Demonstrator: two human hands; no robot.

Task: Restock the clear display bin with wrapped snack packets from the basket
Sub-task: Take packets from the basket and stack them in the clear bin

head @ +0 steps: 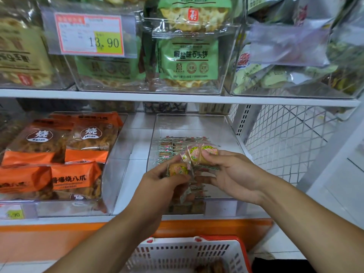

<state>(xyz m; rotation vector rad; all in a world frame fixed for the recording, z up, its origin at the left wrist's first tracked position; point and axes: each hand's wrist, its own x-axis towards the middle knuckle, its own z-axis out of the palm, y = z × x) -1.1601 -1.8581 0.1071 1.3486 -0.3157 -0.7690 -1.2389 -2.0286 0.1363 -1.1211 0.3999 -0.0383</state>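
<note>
Shop shelving fills the view: an upper shelf [177,98] carries clear bins of green-labelled biscuit packs, and a lower shelf [134,134] carries two clear bins side by side. At the lower shelf's left end, one bin holds orange snack bags [59,154]; at least five are visible. Toward the right end stands the clear display bin [197,123], partly filled: small wrapped packets [169,146] lie in rows on its floor and against its front wall, too many and too overlapped to count, while the rear of the bin shows bare floor.

Both hands are over the front half of this bin. The left hand [167,180] pinches one round wrapped snack packet [178,168] between thumb and fingers. The right hand [234,174] grips a small bunch of similar packets [201,154], about three showing, with fingers curled round them. The two hands are close together, the packets nearly touching.

Below, at the bottom edge of the view, sits one red-and-white basket [189,253]; a few brown packets [210,267] remain inside, number unclear.

Progress, as judged: restocking is under way but unfinished. The held packets have yet to be set down, some stock is left in the basket, and the bin has ample room.
</note>
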